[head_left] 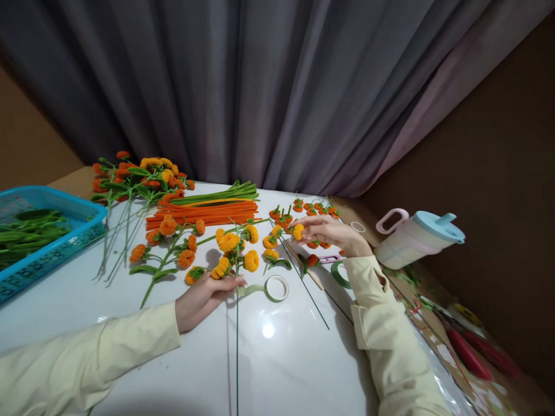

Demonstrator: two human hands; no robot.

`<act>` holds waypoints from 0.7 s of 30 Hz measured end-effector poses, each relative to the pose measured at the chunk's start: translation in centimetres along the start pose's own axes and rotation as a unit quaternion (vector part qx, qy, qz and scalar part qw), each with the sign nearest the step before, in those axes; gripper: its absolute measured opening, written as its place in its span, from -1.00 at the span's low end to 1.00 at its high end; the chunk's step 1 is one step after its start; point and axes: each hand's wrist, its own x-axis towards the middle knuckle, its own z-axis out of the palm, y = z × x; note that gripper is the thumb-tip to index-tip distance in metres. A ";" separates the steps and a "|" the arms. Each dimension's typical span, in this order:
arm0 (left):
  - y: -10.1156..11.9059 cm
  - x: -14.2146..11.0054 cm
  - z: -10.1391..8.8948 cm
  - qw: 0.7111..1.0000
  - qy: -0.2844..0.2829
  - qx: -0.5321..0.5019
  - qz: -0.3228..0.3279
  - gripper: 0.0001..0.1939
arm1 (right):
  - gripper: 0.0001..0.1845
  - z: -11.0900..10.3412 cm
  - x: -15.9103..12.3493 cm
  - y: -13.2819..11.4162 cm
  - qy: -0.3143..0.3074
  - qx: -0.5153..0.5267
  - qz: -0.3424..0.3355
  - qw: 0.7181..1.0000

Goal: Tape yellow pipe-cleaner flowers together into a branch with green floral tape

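My left hand (211, 294) is closed around a thin dark wire stem (237, 352) that hangs down over the table. At its top sits a cluster of yellow-orange, pumpkin-shaped chenille pieces (228, 241) with green tops. A strip of green floral tape runs from near my left fingertips to its roll (276, 288) on the table. Farther right, my right hand (327, 232) pinches a single small yellow chenille pumpkin (298, 231). Just left of it, a few similar yellow chenille pumpkins (271, 255) lie on the table. Beneath my right hand are orange ones (313, 260), partly hidden.
Orange chenille stems (203, 213) and green chenille stems (236, 193) lie at the back. A finished orange branch (158, 271) rests left, near a blue basket (89, 231). To the right are a tumbler (416, 240), a darker tape roll (340, 274) and red-handled pliers (468, 352).
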 end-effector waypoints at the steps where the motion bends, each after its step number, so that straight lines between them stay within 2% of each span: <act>1: 0.0 0.0 0.0 1.000 0.001 0.001 0.003 -0.91 | -0.60 -0.2 -0.2 0.1 0.001 0.026 0.000 1.000; 6: -0.2 0.1 -0.3 1.000 0.001 0.015 0.008 -0.93 | -0.50 -0.4 -0.5 0.2 -0.005 0.078 0.010 0.997; 11: 0.0 -0.2 0.0 0.999 -0.004 0.039 -0.002 -0.90 | -0.58 0.7 -1.9 -3.4 0.009 0.072 0.032 0.997; 14: 0.1 -0.3 0.0 0.999 -0.019 0.045 -0.002 -0.88 | -0.51 2.6 -3.5 -5.9 -0.030 0.142 -0.014 0.989; 16: 0.0 -0.2 -0.1 0.998 -0.029 0.053 0.002 -0.87 | -0.51 4.2 -4.5 -6.5 -0.056 0.187 -0.038 0.980; 18: -0.1 0.0 -0.2 0.997 -0.039 0.062 0.011 -0.86 | -0.59 5.8 -5.3 -6.3 -0.059 0.215 -0.061 0.973; 21: -0.2 0.0 -0.2 0.995 -0.057 0.071 0.028 -0.86 | -0.69 8.0 -6.2 -5.4 -0.026 0.224 -0.126 0.966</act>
